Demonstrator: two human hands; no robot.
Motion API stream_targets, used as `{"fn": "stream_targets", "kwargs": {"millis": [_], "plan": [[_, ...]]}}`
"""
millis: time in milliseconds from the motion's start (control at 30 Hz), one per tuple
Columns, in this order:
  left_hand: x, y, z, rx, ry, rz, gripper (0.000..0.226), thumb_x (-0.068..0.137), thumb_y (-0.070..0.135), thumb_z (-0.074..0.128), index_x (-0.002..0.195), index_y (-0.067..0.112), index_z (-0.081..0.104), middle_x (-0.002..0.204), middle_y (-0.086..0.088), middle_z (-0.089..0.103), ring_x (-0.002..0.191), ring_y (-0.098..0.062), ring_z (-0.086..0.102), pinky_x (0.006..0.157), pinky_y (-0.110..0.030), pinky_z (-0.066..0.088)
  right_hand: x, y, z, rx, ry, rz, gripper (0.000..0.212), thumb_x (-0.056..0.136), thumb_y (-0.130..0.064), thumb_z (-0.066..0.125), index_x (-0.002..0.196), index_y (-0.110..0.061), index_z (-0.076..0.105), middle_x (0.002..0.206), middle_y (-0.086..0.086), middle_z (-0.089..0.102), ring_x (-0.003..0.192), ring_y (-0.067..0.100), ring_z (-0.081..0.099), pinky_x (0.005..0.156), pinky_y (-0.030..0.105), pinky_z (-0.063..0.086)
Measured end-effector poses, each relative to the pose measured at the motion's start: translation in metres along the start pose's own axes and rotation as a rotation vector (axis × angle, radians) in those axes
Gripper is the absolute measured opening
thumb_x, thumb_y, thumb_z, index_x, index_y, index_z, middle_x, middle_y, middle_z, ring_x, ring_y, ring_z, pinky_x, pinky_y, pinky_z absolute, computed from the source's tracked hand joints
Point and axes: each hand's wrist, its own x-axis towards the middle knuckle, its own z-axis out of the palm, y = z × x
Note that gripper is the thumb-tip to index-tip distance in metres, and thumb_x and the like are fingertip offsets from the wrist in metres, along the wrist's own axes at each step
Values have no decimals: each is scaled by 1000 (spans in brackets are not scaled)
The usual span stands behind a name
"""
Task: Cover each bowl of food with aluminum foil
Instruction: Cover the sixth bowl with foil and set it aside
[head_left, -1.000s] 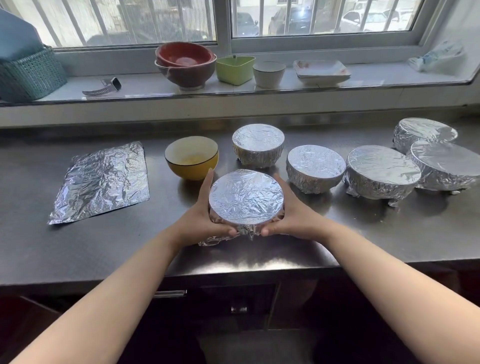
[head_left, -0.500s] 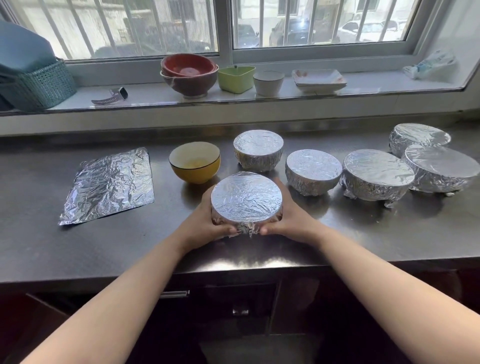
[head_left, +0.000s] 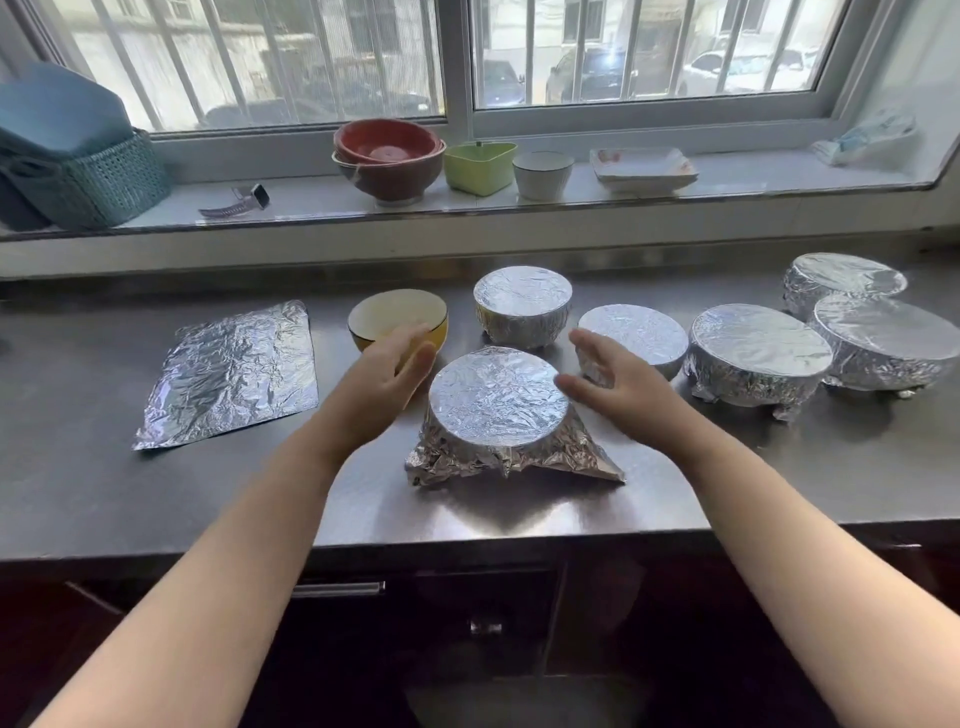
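Foil covers the centre bowl (head_left: 498, 402); I see my left hand (head_left: 387, 374) and right hand (head_left: 615, 376) spread beside it, holding nothing; yellow bowl (head_left: 397, 317) uncovered, spare sheet (head_left: 234, 371) lying left.

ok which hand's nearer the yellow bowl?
Left. The left hand is open right in front of the yellow bowl, overlapping its front rim. The right hand is open across the near foil-wrapped bowl.

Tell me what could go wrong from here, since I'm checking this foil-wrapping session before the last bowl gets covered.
The nearest wrapped bowl's foil skirt flares loose at its base, so it may not seal. The left hand hovers close to the uncovered yellow bowl and could bump it. The spare foil sheet is already crumpled and may tear.
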Motion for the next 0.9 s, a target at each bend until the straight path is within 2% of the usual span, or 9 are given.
{"fn": "stream_targets", "kwargs": {"millis": [67, 133, 300, 400, 600, 667, 733, 800, 900], "plan": [[19, 19, 15, 120, 55, 72, 51, 103, 41, 31, 141, 10, 47, 150, -1, 41, 139, -12, 34, 117, -30, 24, 15, -14, 9, -68, 81, -78, 51, 95, -33, 61, 142, -15, 49, 139, 1, 56, 127, 15, 52, 110, 35, 39], [36, 30, 35, 319, -18, 111, 45, 105, 28, 30, 146, 12, 40, 154, -3, 35, 143, -14, 29, 117, -30, 19, 33, -28, 23, -185, 66, -106, 39, 98, -21, 54, 137, -15, 55, 133, 3, 61, 121, 18, 56, 102, 29, 40], [52, 12, 64, 522, -172, 44, 51, 104, 30, 27, 151, 11, 27, 158, -7, 28, 145, -18, 25, 116, -31, 18, 63, -21, 47, -344, -44, -40, 36, 102, -17, 41, 134, -15, 58, 132, 9, 63, 123, 28, 55, 103, 35, 40], [52, 6, 67, 538, -203, 23, 50, 103, 34, 25, 148, 13, 32, 154, -7, 35, 139, -22, 32, 113, -38, 27, 63, -14, 51, -302, 32, -40, 34, 102, -18, 43, 130, -15, 63, 129, 7, 66, 120, 25, 57, 103, 35, 41], [54, 4, 69, 574, -223, 2, 53, 102, 36, 24, 149, 14, 29, 152, -7, 35, 138, -23, 32, 112, -40, 28, 70, -9, 54, -137, 126, 60, 30, 99, -14, 48, 118, -9, 70, 118, 7, 71, 110, 20, 62, 90, 24, 41], [55, 4, 69, 566, -233, -3, 53, 101, 36, 24, 149, 15, 28, 152, -8, 35, 138, -23, 32, 113, -41, 28, 69, -8, 54, -92, 131, 78, 30, 100, -13, 47, 116, -8, 71, 111, 7, 73, 95, 16, 62, 78, 21, 39], [56, 5, 70, 569, -238, -10, 53, 101, 36, 24, 150, 15, 28, 152, -8, 34, 139, -24, 31, 113, -41, 28, 68, -9, 53, -18, 121, 103, 29, 100, -13, 46, 114, -7, 71, 86, 1, 72, 70, 5, 56, 64, 18, 38], [56, 6, 70, 578, -240, -16, 53, 101, 35, 25, 150, 14, 26, 153, -8, 33, 140, -24, 29, 114, -40, 26, 68, -9, 50, 74, 97, 166, 26, 101, -14, 47, 101, -12, 73, 60, -12, 56, 50, 1, 48, 52, 13, 35], [54, 8, 69, 582, -248, -18, 53, 102, 34, 25, 151, 13, 25, 154, -8, 31, 141, -24, 27, 115, -39, 24, 66, -7, 44, 94, 66, 237, 42, 100, -21, 51, 59, -16, 54, 49, -2, 43, 48, 14, 39, 61, 29, 38]]}}
